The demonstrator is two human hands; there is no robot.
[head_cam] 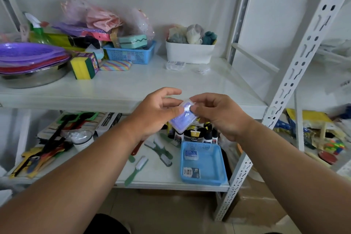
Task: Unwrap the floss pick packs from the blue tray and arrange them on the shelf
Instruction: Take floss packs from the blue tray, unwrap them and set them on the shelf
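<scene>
A small floss pick pack [183, 117] with a purple-blue label sits between both hands in front of the upper shelf edge. My left hand [157, 112] grips its lower part, thumb on top. My right hand [218, 114] pinches its top corner with thumb and fingers. The blue tray [212, 165] rests on the lower shelf at the right and holds two more packs, one at the back [191, 154] and one at the front [191, 172]. One pack [175, 65] lies on the upper shelf [142, 83] before the white bin, with a crumpled clear wrapper [203, 68] beside it.
On the upper shelf stand a white bin [190, 53] of cloths, a blue basket [131, 53], sponges [84, 65] and a steel basin [32, 78] with purple plates. Green brushes [159, 150] and bottles [199, 135] lie on the lower shelf. A white perforated upright [284, 89] rises at right.
</scene>
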